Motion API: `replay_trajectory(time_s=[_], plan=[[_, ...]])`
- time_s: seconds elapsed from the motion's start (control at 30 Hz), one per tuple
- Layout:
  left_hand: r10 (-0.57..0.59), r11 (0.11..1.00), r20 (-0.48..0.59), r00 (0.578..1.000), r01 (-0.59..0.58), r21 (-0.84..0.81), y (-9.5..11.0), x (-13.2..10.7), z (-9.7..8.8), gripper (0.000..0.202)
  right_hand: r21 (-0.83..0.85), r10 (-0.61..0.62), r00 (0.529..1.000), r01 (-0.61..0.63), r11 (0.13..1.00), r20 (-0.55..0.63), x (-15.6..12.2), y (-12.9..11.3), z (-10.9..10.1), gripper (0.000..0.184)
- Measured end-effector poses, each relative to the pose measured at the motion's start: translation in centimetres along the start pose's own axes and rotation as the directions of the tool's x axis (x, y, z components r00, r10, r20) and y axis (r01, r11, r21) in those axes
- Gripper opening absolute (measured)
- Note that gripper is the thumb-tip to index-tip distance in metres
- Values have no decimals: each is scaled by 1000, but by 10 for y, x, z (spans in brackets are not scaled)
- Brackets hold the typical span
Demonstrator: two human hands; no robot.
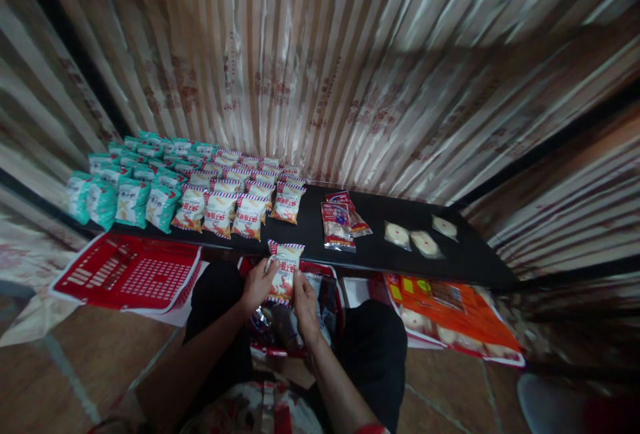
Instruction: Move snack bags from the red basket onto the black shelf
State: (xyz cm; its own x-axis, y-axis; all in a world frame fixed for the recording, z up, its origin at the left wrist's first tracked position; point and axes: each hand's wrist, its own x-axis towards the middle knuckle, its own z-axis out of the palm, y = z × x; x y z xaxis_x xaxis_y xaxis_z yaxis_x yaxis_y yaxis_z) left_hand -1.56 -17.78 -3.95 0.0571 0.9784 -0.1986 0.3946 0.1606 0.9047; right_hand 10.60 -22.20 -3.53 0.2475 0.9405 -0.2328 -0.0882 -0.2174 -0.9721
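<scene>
Centrally in the head view, a pillow-shaped white-and-orange snack bag (284, 267) with striped ends is held above a red plastic basket (341, 311). Its left edge is gripped by the closed fingers of the left hand (259, 284), its right edge by those of the right hand (306, 302). Relative to it, rows of matching white-and-orange bags (250, 216) are seen at 11 o'clock and teal pillow-shaped bags (133, 203) at 10, upon a long black board (373, 254). Flat red packets (337, 224) are placed between 1 and 2, pale round clear-wrapped discs (425, 244) between 2 and 3.
</scene>
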Motion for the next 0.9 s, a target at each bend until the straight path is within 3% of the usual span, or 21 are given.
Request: replay_trajectory(time_s=[0.3, 0.47, 0.7, 0.9], plan=[[82, 985, -39, 996, -75, 154, 24, 21, -7, 34, 67, -46, 985, 35, 997, 169, 17, -20, -6, 43], [115, 978, -51, 992, -104, 183, 37, 35, -5, 29, -30, -77, 991, 81, 996, 106, 39, -30, -12, 40], [159, 968, -67, 985, -142, 209, 48, 52, -1, 29, -26, -128, 991, 129, 991, 39, 65, -36, -11, 42], [232, 935, -182, 955, -168, 313, 44, 55, 12, 34, -78, -168, 984, 163, 984, -62, 84, -34, -5, 42]])
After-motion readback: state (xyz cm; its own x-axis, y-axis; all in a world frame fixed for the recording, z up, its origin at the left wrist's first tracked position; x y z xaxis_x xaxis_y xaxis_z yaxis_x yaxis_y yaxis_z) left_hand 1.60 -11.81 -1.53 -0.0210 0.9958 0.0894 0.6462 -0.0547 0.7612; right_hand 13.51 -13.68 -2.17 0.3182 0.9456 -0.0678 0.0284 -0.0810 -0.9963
